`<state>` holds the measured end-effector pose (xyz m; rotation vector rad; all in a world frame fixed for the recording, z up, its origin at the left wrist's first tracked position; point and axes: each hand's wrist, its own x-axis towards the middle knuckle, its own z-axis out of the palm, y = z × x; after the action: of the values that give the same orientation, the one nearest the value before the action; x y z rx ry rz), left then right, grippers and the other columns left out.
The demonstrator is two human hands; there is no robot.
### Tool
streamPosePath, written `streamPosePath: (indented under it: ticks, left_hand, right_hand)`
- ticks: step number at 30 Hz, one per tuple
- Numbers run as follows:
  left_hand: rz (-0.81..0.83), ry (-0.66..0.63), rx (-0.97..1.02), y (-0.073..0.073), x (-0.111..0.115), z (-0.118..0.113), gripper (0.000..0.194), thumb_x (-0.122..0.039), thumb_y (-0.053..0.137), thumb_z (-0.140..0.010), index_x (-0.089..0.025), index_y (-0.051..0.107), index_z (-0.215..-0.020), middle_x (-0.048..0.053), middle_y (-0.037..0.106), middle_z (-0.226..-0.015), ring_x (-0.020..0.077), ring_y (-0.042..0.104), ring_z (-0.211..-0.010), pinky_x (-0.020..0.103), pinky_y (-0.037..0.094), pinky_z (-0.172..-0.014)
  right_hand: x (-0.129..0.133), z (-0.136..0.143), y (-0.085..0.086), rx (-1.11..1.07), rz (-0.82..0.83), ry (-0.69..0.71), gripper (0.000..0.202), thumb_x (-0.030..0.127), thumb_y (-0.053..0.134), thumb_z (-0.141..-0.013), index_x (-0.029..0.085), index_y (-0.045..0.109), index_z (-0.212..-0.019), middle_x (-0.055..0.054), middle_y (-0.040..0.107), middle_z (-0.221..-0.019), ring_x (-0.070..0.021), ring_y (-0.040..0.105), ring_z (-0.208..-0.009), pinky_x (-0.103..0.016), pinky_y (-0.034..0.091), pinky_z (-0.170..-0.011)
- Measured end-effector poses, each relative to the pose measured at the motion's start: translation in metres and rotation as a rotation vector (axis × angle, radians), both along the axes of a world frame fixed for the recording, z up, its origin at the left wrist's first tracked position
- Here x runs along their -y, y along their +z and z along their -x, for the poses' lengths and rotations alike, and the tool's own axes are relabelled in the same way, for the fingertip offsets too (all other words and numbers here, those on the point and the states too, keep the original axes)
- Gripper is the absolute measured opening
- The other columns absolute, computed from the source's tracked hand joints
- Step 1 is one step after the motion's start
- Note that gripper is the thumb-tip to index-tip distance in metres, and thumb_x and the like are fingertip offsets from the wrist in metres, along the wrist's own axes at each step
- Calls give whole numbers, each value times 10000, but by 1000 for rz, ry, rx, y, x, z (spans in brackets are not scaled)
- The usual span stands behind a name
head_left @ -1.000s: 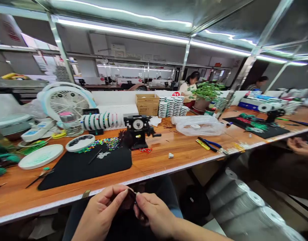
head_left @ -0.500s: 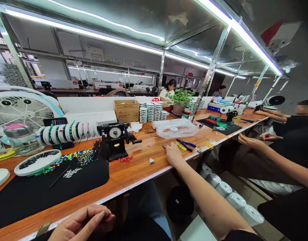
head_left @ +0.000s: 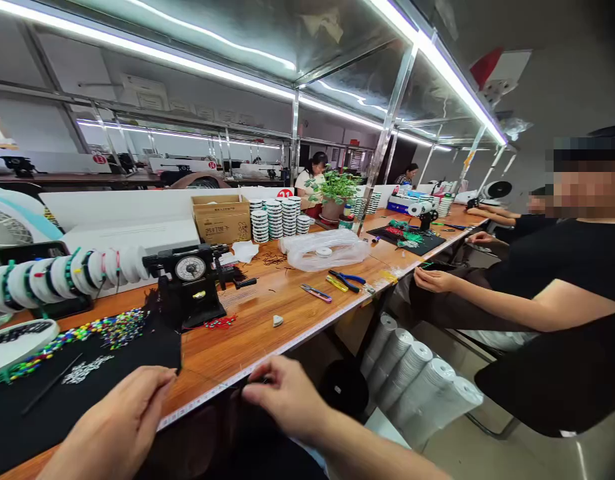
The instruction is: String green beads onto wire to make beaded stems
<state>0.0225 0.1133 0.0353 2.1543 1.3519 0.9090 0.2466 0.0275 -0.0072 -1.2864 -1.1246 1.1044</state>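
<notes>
My left hand [head_left: 115, 417] is at the front edge of the table, thumb and fingertips pinched together. What it holds is too small to make out. Level with it, just past the edge, my right hand [head_left: 290, 397] has its fingers curled closed, with a dark, thin bit at the fingertips that I cannot name. A faint thin line seems to run between the two hands. Pink-handled scissors [head_left: 316, 293] lie on the table beyond my right hand, beside blue-handled pliers [head_left: 347, 280] and a yellow tool [head_left: 337, 283]. A small whitish lump [head_left: 278, 321] sits nearer the edge.
A black winding machine [head_left: 192, 283] with a crank carries a row of white spools [head_left: 62, 277]. Colourful beads [head_left: 122, 327] lie on a black mat [head_left: 137, 363]. Behind are a cardboard box [head_left: 221, 220] and a plastic bag [head_left: 325, 250]. A co-worker [head_left: 562, 267] sits at right.
My right hand has left the scissors, which now lie uncovered, and has come back beside my left hand. The left hand has risen slightly. The view has swung to the right.
</notes>
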Motion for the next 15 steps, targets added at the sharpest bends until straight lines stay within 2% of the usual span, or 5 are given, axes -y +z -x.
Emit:
streamPosePath:
  ticks: [1,3,6,10,15]
  left_hand:
    - [-34,-45,-81,2,2,-3,160,-367,594,-696,-253,663,-785,62,672,-864,276,605,-839,344,432,-792]
    - [-9,-124,-173,7,10,-16,182,-380,526,-753,-245,644,-784,59,663,-842,255,609,-806,324,443,-755]
    - [48,-201,-227,13,22,-40,225,-361,427,-834,-232,596,-759,57,647,-817,230,604,-788,308,448,-724]
    - [60,-251,-274,8,25,-60,249,-295,331,-891,-217,543,-789,63,621,-838,218,587,-806,330,429,-751]
    - [57,-212,-253,4,24,-59,234,-257,343,-870,-202,532,-742,74,599,-796,228,580,-768,358,429,-736]
  right_hand:
    - [-5,-16,6,96,-50,-41,135,255,656,-729,136,650,-791,7,600,-684,-96,496,-610,-201,372,-570]
    - [-18,-46,18,350,-94,-157,146,264,605,-782,135,647,-726,12,573,-614,-99,473,-579,-210,350,-554]
    - [-40,-75,26,692,-68,-280,167,265,544,-833,148,643,-766,-5,595,-651,-120,496,-608,-227,338,-563]
    - [-68,-85,22,840,-46,-267,100,208,568,-808,159,644,-765,-39,640,-776,-152,545,-735,-251,346,-655]
    - [-94,-87,22,949,-42,-158,87,197,607,-790,165,658,-727,-42,646,-797,-166,565,-777,-258,364,-693]
